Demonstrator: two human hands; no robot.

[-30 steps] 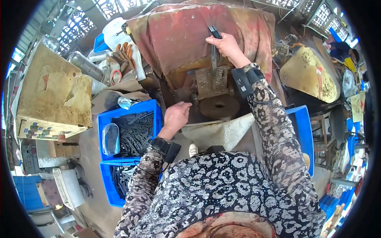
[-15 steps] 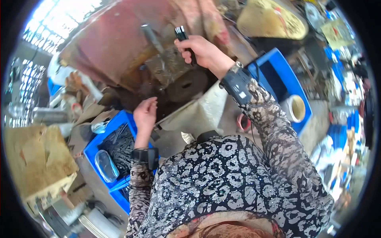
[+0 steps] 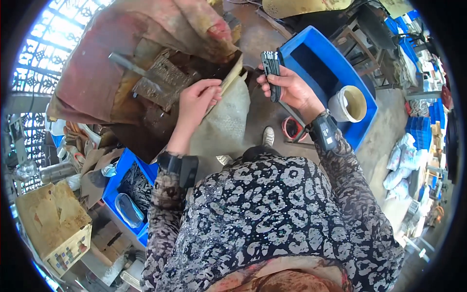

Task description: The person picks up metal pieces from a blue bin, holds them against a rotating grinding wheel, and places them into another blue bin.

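Observation:
A stack of flat dark metal strips with bright ends (image 3: 271,73) is gripped in my right hand (image 3: 291,87), held up near the left edge of the right-hand blue bin. My left hand (image 3: 197,104) is closed, its fingers curled together over the edge of a dirty, cloth-draped machine (image 3: 160,80); whatever is between those fingers, if anything, is hidden. A grey metal rod (image 3: 127,64) slants across the machine's wet, grimy block. Below the left hand hangs a pale sheet (image 3: 226,119) along the machine's near side.
On the right, a long blue bin (image 3: 367,117) holds a whitish bucket (image 3: 348,104). A red bowl (image 3: 292,128) is low between bin and machine. At left, another blue bin (image 3: 113,187) contains many dark strips and a clear-topped container (image 3: 128,210), near a worn box (image 3: 51,214).
My right hand has moved right with the metal strips, away from over the machine toward the blue bin. My left hand has come up and right to the machine's edge. The view has shifted.

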